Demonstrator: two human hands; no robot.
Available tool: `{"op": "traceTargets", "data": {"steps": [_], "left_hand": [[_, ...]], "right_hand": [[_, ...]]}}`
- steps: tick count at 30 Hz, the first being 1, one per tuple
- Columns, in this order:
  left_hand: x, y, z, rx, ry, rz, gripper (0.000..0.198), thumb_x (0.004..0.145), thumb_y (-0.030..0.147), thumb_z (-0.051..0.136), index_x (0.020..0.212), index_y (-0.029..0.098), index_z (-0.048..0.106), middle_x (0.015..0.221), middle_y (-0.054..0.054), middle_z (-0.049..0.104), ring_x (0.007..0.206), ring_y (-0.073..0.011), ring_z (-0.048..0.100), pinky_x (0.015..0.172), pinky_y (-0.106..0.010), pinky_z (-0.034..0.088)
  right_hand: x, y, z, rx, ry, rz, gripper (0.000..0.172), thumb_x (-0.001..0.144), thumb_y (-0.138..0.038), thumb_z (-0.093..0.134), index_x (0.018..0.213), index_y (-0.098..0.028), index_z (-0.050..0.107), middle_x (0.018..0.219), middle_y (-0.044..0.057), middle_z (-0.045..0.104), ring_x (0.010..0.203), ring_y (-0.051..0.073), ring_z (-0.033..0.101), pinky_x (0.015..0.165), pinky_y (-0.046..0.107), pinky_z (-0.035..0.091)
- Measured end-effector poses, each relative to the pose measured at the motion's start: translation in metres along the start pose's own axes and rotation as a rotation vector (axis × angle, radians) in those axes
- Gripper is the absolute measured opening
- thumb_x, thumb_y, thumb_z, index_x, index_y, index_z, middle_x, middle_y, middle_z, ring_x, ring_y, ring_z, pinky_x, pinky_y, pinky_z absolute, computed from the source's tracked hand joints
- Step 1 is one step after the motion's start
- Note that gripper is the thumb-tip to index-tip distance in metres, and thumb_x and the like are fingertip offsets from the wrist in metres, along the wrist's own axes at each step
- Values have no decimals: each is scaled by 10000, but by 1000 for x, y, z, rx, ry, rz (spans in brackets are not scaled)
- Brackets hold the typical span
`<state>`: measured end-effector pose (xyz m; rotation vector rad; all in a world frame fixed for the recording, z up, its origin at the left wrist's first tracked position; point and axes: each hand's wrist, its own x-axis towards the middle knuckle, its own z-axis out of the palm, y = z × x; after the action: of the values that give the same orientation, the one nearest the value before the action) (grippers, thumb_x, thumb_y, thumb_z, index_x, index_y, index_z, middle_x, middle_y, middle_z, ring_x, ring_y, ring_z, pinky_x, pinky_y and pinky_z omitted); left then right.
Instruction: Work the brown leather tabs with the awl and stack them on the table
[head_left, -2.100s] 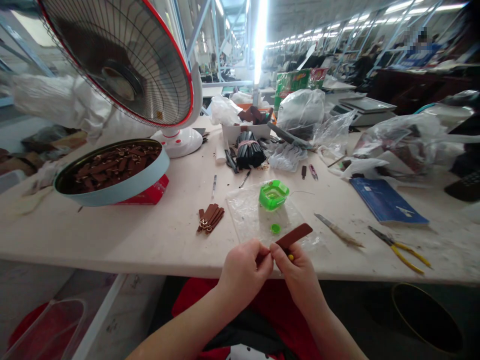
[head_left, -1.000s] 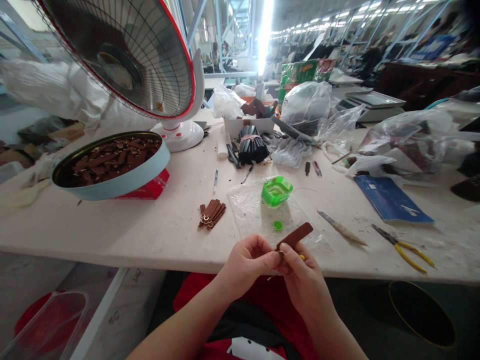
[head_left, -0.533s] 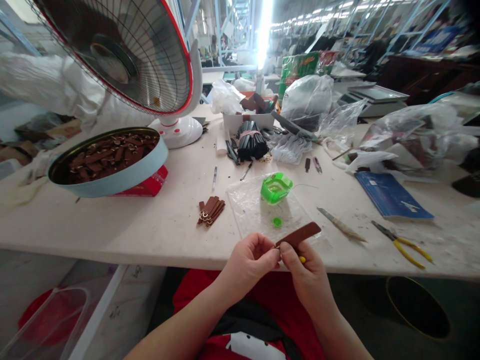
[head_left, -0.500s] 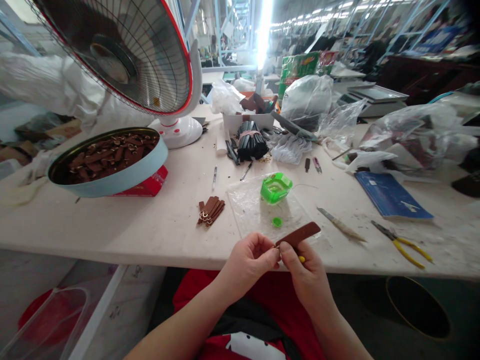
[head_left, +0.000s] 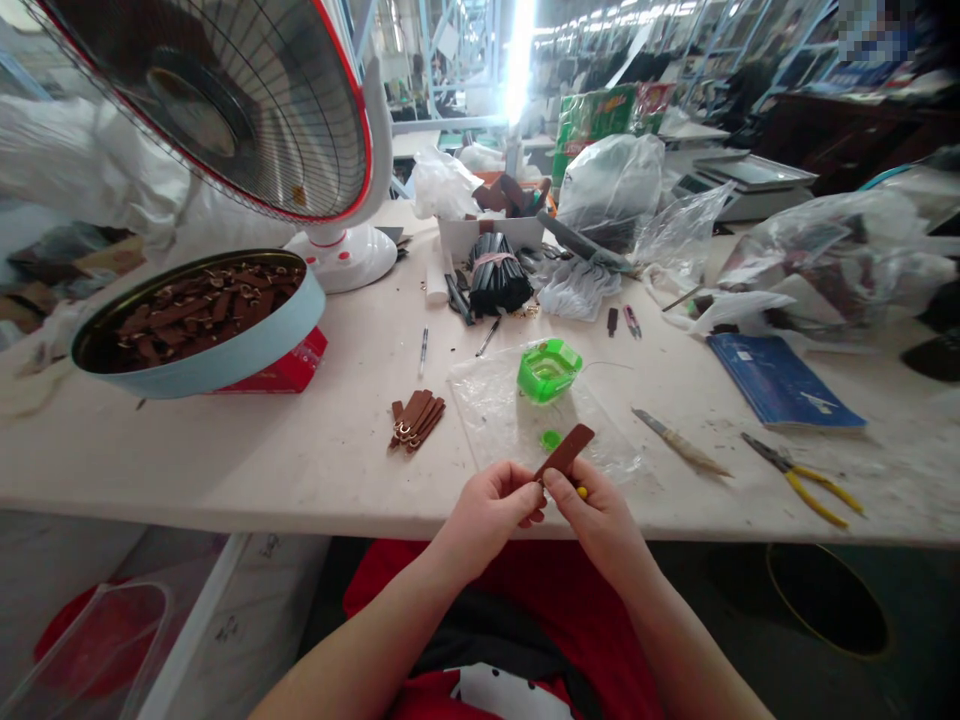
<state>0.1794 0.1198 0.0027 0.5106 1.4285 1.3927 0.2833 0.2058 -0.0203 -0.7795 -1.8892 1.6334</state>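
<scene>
Your left hand (head_left: 487,505) and right hand (head_left: 592,515) are both closed, pinching the near end of the brown strap (head_left: 566,450) over the bench (head_left: 300,470) edge; grip firmly, close to that end, so it cannot twist

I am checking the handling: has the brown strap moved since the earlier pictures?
Yes: the free end of the brown strap swung left, toward the small green cap on the table.

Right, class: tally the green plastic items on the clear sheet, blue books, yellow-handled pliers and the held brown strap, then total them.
Green plastic items (square dish, small round cap): 2
Flat blue book: 1
Yellow-handled pliers: 1
Brown leather strap, in left hand and right hand: 1
Total: 5
</scene>
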Motion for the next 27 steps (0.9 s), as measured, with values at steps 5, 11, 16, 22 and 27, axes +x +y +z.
{"op": "traceTargets", "data": {"steps": [5, 11, 16, 22, 27], "left_hand": [[10, -4, -3, 9, 79, 23, 122, 675, 259, 556, 679, 147, 506, 565, 34, 514, 546, -80, 460, 570, -216, 367], [23, -8, -7, -39, 140, 16, 127, 683, 258, 538, 644, 157, 472, 554, 41, 489, 529, -74, 421, 556, -212, 344], [30, -8, -13, -58, 181, 26, 125, 682, 252, 546, 640, 162, 469, 552, 44, 479, 531, -77, 409, 550, -213, 331], [32, -9, -15, -43, 206, 34, 134, 679, 254, 549, 630, 165, 461, 546, 48, 477, 520, -76, 411, 545, -215, 335], [31, -9, -15, -27, 204, 3, 167, 692, 294, 581, 678, 153, 492, 579, 32, 525, 538, -83, 458, 553, -219, 352]], "right_hand": [[17, 11, -23, -22, 264, -73, 328, 886, -444, 388, 738, -186, 526, 648, -5, 518, 625, 128, 468, 600, 256, 373], [42, 34, -44, 58, 526, -52, 373, 869, -512, 388, 801, -176, 535, 554, -19, 510, 543, 133, 487, 553, 263, 396], [55, 41, -36, -116, 562, -128, 352, 883, -473, 398, 787, -164, 535, 592, -11, 537, 564, 123, 495, 590, 260, 386], [63, 48, -32, -189, 510, -131, 334, 893, -446, 396, 770, -164, 526, 585, -17, 536, 556, 119, 490, 599, 259, 379], [52, 34, -36, -65, 598, -138, 360, 875, -478, 411, 759, -160, 533, 580, -11, 538, 547, 116, 491, 554, 245, 366]]}}
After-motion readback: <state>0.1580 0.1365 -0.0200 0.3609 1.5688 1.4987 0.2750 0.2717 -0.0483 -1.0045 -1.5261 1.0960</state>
